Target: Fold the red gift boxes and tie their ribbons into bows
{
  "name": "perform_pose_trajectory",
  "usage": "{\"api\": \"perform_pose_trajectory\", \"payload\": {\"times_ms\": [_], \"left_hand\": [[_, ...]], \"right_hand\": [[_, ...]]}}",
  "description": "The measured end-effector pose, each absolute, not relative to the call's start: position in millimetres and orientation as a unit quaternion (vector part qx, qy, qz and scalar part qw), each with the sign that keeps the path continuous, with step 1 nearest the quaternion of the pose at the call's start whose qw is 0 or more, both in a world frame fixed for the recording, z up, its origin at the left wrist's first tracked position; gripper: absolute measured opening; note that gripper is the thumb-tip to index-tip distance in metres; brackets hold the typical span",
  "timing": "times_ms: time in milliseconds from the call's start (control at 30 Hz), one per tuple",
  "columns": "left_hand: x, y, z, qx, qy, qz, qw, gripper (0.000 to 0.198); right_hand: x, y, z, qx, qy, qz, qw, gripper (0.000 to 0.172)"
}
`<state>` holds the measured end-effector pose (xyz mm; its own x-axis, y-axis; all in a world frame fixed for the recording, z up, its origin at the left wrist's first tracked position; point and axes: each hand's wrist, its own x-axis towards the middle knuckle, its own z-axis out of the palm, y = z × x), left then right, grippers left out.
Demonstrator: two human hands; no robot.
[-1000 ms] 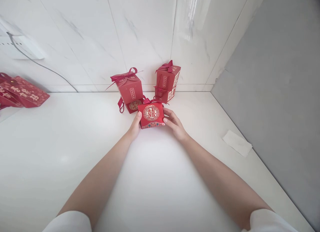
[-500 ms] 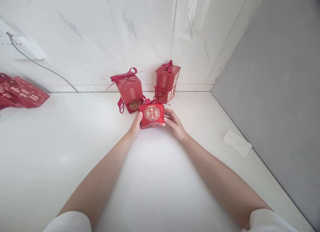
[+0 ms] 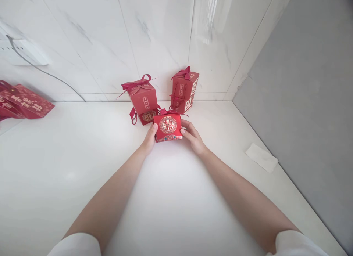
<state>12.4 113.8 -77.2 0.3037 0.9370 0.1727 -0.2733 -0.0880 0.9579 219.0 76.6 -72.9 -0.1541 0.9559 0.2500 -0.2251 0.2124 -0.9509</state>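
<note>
A small red gift box (image 3: pixel 168 128) with a gold round emblem and a ribbon on top stands on the white counter (image 3: pixel 82 168). My left hand (image 3: pixel 149 139) grips its left side, thumb against the front edge. On the box's right side my right hand (image 3: pixel 193 137) holds it with curled fingers. Just behind it, two red ribboned boxes are stacked at the left (image 3: pixel 143 98) and two more at the right (image 3: pixel 184 89), near the marble wall.
Red gift bags (image 3: pixel 23 101) lie at the far left. A white outlet with a grey cable (image 3: pixel 41 70) is on the wall. A folded white paper (image 3: pixel 261 157) lies at the right, by the grey side wall (image 3: pixel 303 101).
The box in my hands has shifted slightly to the right; both hands keep their hold.
</note>
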Motion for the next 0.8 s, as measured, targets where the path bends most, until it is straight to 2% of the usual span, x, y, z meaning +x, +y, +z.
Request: {"api": "perform_pose_trajectory", "payload": {"times_ms": [800], "left_hand": [[13.9,112.3,-75.8,0.533,0.311,0.509,0.6,0.069]], "right_hand": [[219.2,76.9,-74.1,-0.332,-0.543,0.531,0.56,0.049]]}}
